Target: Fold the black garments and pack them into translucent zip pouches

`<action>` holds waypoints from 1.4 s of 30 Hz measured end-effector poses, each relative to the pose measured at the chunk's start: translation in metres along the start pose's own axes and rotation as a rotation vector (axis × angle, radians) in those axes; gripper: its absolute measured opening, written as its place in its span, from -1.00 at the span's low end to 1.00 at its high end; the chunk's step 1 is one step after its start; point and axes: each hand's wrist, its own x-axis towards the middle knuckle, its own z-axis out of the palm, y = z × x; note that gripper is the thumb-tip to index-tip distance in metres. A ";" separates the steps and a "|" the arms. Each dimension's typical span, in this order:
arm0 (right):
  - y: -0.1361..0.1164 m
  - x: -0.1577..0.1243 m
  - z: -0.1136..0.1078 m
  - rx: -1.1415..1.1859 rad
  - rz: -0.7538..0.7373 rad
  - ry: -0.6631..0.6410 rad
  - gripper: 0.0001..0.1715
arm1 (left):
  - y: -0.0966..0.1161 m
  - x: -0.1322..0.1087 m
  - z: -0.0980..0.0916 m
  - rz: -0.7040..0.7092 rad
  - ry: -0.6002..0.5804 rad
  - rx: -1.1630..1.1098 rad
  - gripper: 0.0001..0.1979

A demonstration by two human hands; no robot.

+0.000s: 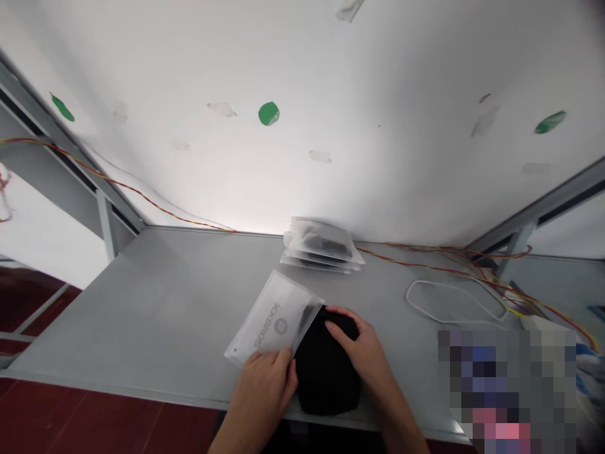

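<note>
A frosted plastic bag (276,318) with a printed logo lies on the grey table (165,296), its open end turned toward a folded black garment (326,372) near the front edge. My left hand (267,384) pinches the bag's near corner at its mouth, fingers closed on it. My right hand (359,347) lies on top of the black garment, fingers curled over its far end beside the bag's opening.
A small stack of filled plastic bags (321,251) sits at the back of the table by the white wall. Red and yellow wires (425,258) run along the back edge. A white cable loop (454,302) lies at the right, next to a blurred patch.
</note>
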 end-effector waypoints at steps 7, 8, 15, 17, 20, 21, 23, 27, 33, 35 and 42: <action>0.001 -0.005 0.013 0.060 -0.038 0.108 -0.56 | 0.016 0.001 -0.005 0.037 0.057 -0.061 -0.74; -0.001 -0.009 0.015 0.114 0.002 0.077 -0.49 | 0.018 0.002 -0.005 0.011 0.072 -0.080 -0.74; -0.017 -0.035 0.013 0.324 0.099 -0.208 0.22 | 0.008 0.003 -0.005 -0.126 0.059 -0.252 -0.70; -0.017 -0.031 0.014 0.392 0.145 -0.220 0.09 | 0.006 0.005 -0.007 -0.099 0.008 -0.293 -0.73; -0.012 -0.021 0.022 0.563 0.258 -0.122 -0.07 | 0.003 0.008 -0.011 -0.011 -0.048 -0.268 -0.78; -0.009 -0.018 0.027 0.608 0.282 -0.070 -0.10 | 0.003 0.010 -0.012 0.018 -0.045 -0.230 -0.78; -0.004 -0.016 0.037 0.625 0.278 0.014 -0.12 | 0.002 0.011 -0.011 0.058 -0.016 -0.135 -0.78; 0.000 -0.018 0.047 0.344 0.049 0.076 -0.29 | 0.002 0.012 -0.008 0.065 0.050 -0.002 -0.75; -0.024 -0.020 0.031 0.019 -0.107 -0.249 -0.42 | -0.002 0.015 -0.016 0.025 0.106 -0.076 -0.74; -0.029 -0.021 0.030 0.096 -0.028 -0.334 -0.40 | -0.006 0.016 -0.017 0.017 0.118 -0.090 -0.75; -0.012 -0.011 0.056 0.541 0.181 0.116 -0.41 | -0.002 0.014 -0.014 0.191 0.044 -0.028 -0.75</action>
